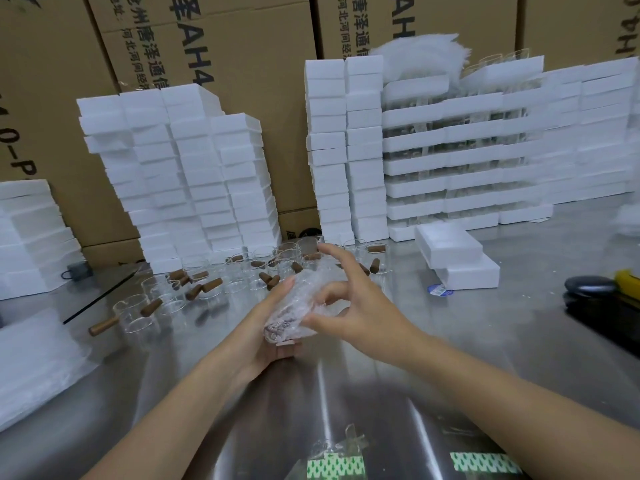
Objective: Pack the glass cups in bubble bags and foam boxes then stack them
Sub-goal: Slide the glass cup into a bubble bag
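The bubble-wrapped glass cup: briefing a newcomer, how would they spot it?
On the steel table, before the stacked white foam boxes, stand bare glass cups with brown wooden handles. The left hand and right hand hold one cup, the only one inside a clear bubble bag.

Steel table [540, 344] laid out with packing stock.
Tall stacks of foam boxes [187, 174] stand along the back, left and right; two loose foam boxes [460, 261] lie overlapped just before the right stacks; glass cups [242, 275] with brown handles crowd the middle; a pile of bubble bags [31, 362] lies at the near left; a thin black rod [104, 296] lies slanted beside the cups; a round blue sticker [438, 290] sits by the loose boxes; a black object [588, 287], perhaps a tape dispenser, rests far right; green-patterned strips [335, 468] lie at the near edge.
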